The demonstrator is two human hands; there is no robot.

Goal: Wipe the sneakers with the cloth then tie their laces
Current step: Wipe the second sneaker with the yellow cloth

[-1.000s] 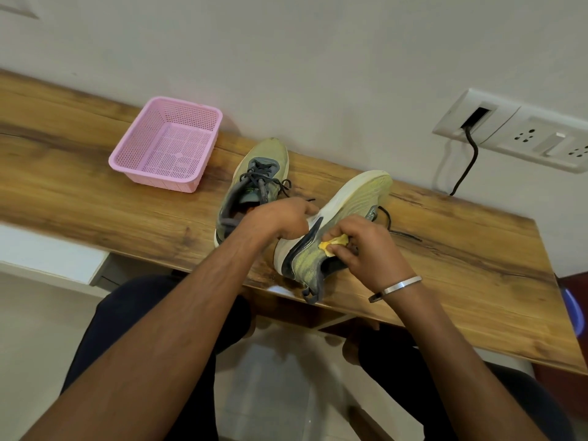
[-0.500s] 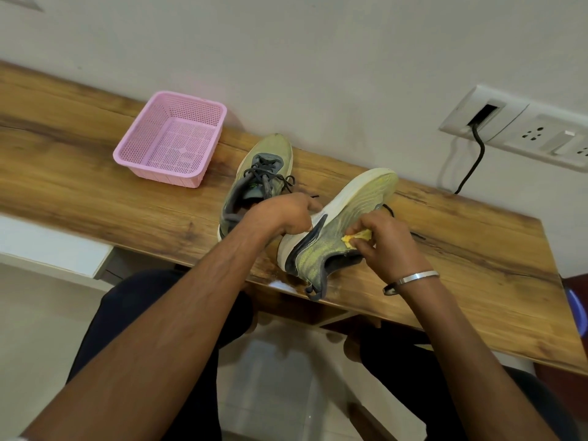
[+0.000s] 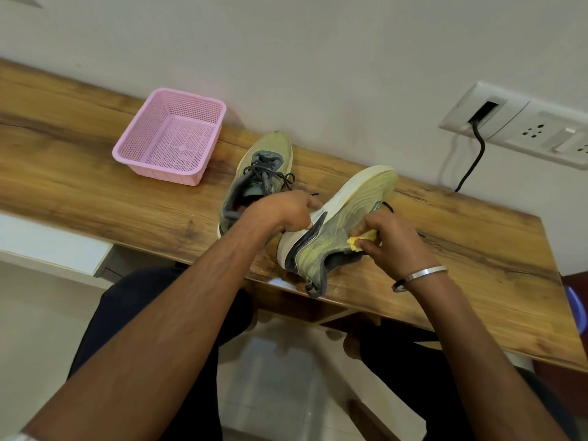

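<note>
**Q:** Head view was the only one; what stood to go wrong?

**R:** The tilted sneaker (image 3: 337, 221) was tipped on its side near the table's (image 3: 95, 183) front edge at about 6 o'clock of the wooden top, heel almost over the lip. The left hand (image 3: 283, 213) had its fingers curled round the white sole, and the right hand (image 3: 394, 241) pinched the yellow cloth (image 3: 361, 238) against the upper by the collar. A hard rub toward the person could, I judged, have pushed the heel off the edge if the left grip slackened. The loose laces of the second sneaker (image 3: 257, 176), standing upright at 10 o'clock of the first, lay just beside the left hand and might have snagged.

**Q:** And what could not be made out?

**R:** Most of the cloth was buried in the right fingers, and the left fingertips were behind the sole. The tilted sneaker's laces were almost wholly hidden. A pink basket (image 3: 171, 138) sat well apart at 10 o'clock, and a cable (image 3: 474, 160) ran down behind the table
</note>
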